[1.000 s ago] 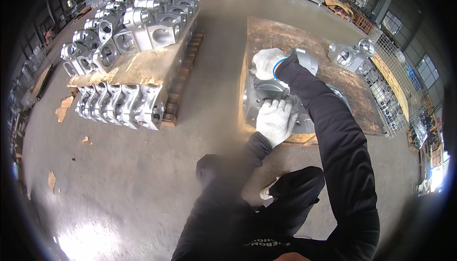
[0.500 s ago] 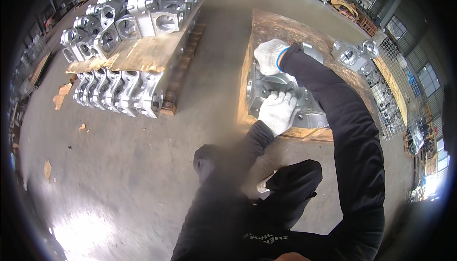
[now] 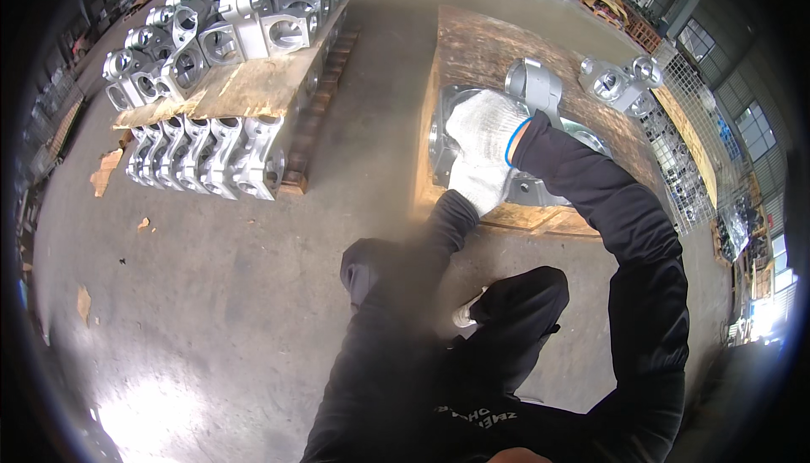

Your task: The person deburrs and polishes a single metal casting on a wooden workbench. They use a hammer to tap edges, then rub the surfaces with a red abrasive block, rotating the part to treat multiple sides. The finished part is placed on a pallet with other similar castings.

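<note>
A silver metal casting (image 3: 538, 193) lies on a wooden board (image 3: 472, 37) in front of me. My left hand (image 3: 479, 183), in a white knit glove, rests against its near side; the other glove covers its fingers. Lying over it, my right hand (image 3: 488, 128) wears a white glove with a blue cuff. Its fingers curl downward, and anything within them is hidden. A ring-shaped metal end (image 3: 533, 85) rises just beyond my right wrist. Whether it belongs to the same casting, I cannot tell.
On the left, a pallet stack holds several similar castings (image 3: 240, 7), with a wooden sheet (image 3: 253, 92) between layers. Another casting (image 3: 620, 83) sits right of my board, near a wire mesh cage (image 3: 692, 108). Cardboard scraps (image 3: 106, 173) litter the concrete floor.
My right hand has come down and nearer to me, from beyond the left hand to on top of it. The ring-shaped end is now uncovered. My view has shifted slightly.
</note>
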Demonstrator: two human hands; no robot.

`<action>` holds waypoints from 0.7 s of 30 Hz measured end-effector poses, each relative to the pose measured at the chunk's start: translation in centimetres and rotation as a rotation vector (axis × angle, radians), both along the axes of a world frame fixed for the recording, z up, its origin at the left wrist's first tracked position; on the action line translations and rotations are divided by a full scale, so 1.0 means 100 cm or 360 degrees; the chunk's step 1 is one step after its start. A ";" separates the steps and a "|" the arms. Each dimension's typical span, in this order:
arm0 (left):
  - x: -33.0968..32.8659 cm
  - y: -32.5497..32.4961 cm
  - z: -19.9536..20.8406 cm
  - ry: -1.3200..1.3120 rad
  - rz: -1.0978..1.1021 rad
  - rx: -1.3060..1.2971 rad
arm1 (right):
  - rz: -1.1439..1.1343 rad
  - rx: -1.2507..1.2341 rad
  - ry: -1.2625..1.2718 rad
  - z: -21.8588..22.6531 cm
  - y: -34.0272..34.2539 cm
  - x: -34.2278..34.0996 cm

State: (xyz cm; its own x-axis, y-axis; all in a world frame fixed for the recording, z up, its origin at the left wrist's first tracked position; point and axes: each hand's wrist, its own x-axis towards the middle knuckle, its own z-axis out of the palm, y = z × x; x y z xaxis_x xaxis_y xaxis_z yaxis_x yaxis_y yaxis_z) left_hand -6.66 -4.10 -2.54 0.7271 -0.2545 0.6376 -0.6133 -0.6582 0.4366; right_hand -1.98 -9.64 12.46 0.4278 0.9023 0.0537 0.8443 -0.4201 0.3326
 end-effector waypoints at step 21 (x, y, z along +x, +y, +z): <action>0.024 0.023 0.084 0.0144 -0.0023 0.0634 | -0.1770 0.1442 0.0169 -0.058 -0.333 -0.077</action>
